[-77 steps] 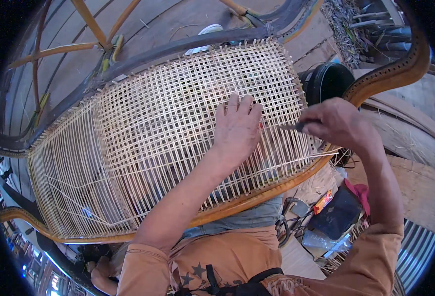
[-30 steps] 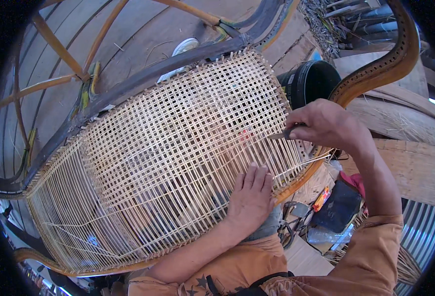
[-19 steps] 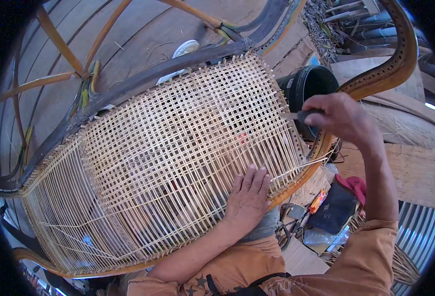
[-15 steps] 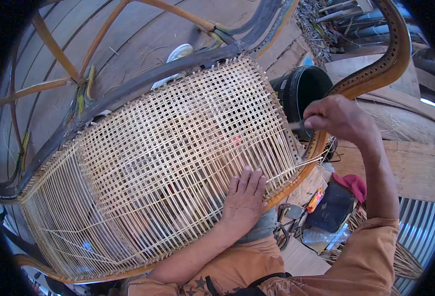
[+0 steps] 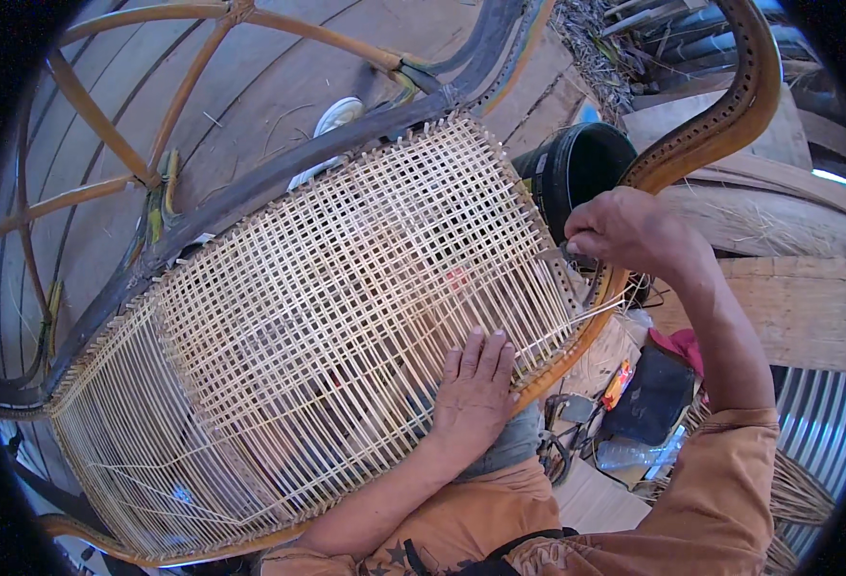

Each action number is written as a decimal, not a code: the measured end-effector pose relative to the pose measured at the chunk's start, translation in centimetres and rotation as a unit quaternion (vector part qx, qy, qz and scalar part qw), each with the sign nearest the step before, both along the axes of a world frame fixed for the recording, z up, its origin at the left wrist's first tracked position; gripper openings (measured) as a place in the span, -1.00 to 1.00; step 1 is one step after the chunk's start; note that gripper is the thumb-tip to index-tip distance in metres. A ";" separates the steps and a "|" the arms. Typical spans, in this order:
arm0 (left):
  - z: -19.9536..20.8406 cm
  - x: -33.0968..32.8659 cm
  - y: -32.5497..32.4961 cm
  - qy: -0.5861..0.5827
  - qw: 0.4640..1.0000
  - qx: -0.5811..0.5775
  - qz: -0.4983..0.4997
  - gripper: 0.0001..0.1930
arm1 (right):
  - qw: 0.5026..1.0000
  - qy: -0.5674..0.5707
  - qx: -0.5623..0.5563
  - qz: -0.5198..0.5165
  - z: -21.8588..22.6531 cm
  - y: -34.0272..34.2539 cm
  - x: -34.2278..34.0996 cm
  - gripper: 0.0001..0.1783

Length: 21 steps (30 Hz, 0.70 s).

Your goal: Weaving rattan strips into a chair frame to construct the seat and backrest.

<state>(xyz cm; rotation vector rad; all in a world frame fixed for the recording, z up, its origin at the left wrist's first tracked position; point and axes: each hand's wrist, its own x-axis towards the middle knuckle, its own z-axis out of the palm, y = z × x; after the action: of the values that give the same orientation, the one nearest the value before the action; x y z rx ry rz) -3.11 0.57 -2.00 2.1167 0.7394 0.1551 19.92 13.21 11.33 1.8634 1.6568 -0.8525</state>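
Observation:
A cane panel [image 5: 327,278] is woven in an open square pattern at its far side. Toward me and at the left, mostly single-direction strands show. It is strung in a curved wooden chair frame [image 5: 663,168] with small holes along its edge. My left hand [image 5: 475,389] lies flat on the strands near the right front corner, fingers stretched out. At the panel's right edge, my right hand [image 5: 624,228] is closed around a short metal tool [image 5: 550,253] whose tip points left at the holed rim. Its handle is hidden in my fist, so its exact kind is unclear.
Behind my right hand stands a black bucket [image 5: 586,163]. Wooden boards [image 5: 768,307] and a corrugated sheet [image 5: 821,432] lie at the right. A dark pouch [image 5: 645,398] and a clear plastic bottle [image 5: 639,453] lie below. Another pole frame [image 5: 96,106] stands at the far left.
My right hand has moved slightly left with the metal tool, bringing its tip to the panel's right edge. My left hand stays flat on the strands. The whole view has shifted a little.

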 end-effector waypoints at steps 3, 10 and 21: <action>-0.2 0.0 0.1 -0.002 1.000 0.003 0.002 -0.33 | 0.999 -0.008 -0.043 0.016 0.0 -0.1 -0.1 -0.75; 0.5 -0.5 0.5 -0.020 1.000 -0.015 0.013 -0.34 | 0.999 0.016 0.044 -0.003 1.4 -0.8 -0.3 -0.76; 2.2 -17.5 4.1 0.147 0.954 0.148 0.214 -0.57 | 0.879 0.179 0.370 -0.241 -2.0 -10.1 0.8 -0.60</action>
<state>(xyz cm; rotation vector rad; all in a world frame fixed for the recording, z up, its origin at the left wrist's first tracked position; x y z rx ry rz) -20.58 4.70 0.25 2.2555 1.4278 0.1948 20.75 3.07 9.33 2.8797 1.9482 -0.8558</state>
